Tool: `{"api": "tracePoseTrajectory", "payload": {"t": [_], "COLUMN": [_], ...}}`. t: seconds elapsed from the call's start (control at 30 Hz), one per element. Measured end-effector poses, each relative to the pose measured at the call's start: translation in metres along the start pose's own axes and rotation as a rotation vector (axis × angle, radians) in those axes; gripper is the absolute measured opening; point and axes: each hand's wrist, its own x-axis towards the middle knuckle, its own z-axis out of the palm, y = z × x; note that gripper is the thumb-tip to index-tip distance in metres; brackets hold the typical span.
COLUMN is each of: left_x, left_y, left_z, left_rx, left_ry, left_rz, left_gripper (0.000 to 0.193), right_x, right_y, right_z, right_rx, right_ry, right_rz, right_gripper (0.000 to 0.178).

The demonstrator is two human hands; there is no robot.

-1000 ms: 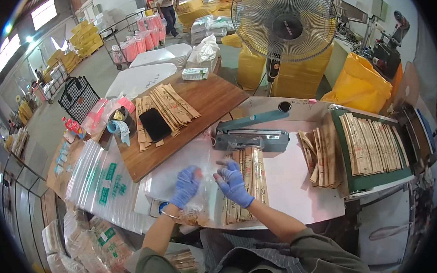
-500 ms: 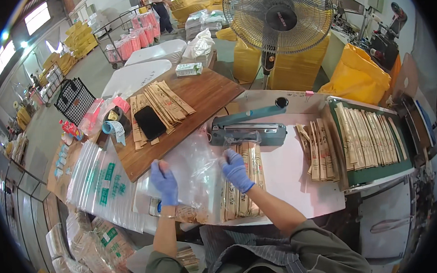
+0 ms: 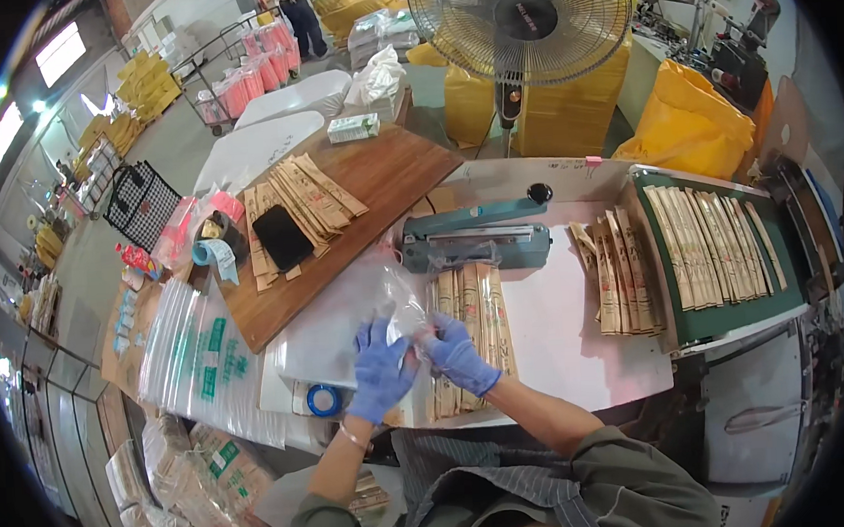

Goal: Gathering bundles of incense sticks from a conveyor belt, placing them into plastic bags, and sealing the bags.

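Note:
My right hand point(image 3: 461, 357), in a blue glove, is closed on the loose edge of a clear plastic bag point(image 3: 405, 298). Beneath and beside it lies a row of slim paper-sleeved sticks point(image 3: 487, 317), with clear film at their far end. To its left, my gloved left hand point(image 3: 382, 369) has its fingers spread over the white work surface, close to the film. Just beyond the row stands a teal hand-lever bag sealer point(image 3: 478, 246) with its black-knobbed lever. The fingertips of my right hand are partly hidden by the crinkled plastic.
A brown board point(image 3: 389, 175) carries more paper sleeves and a black phone point(image 3: 283, 237). Flat clear bags point(image 3: 173, 343) lie at left, near a blue tape roll point(image 3: 323, 400). Sleeved sticks fill a green-lined tray point(image 3: 730, 319) at right. A large fan point(image 3: 524, 20) stands behind.
My left hand has moved right and nearer to me, toward my right hand, and its fingers have spread. The stretched film has gathered near my right hand, baring the tape roll. The view has shifted slightly.

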Motion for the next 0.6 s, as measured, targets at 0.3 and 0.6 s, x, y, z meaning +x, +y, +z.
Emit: {"api": "tracePoseTrajectory", "payload": {"t": [0.3,0.6], "left_x": [0.010,0.020], "left_y": [-0.008,0.043], "left_z": [-0.010,-0.032], "left_rx": [-0.227,-0.301], "left_ry": [0.096,-0.018], "left_rz": [-0.556,-0.165], "left_gripper": [0.056,0.053], "right_x": [0.020,0.019], "right_y": [0.021,-0.043], "right_z": [-0.031,-0.179], "right_rx": [-0.197,-0.931], "right_ry": [-0.010,0.346], "right_rz": [-0.052,-0.552], "right_gripper": [0.014,0.040]}}
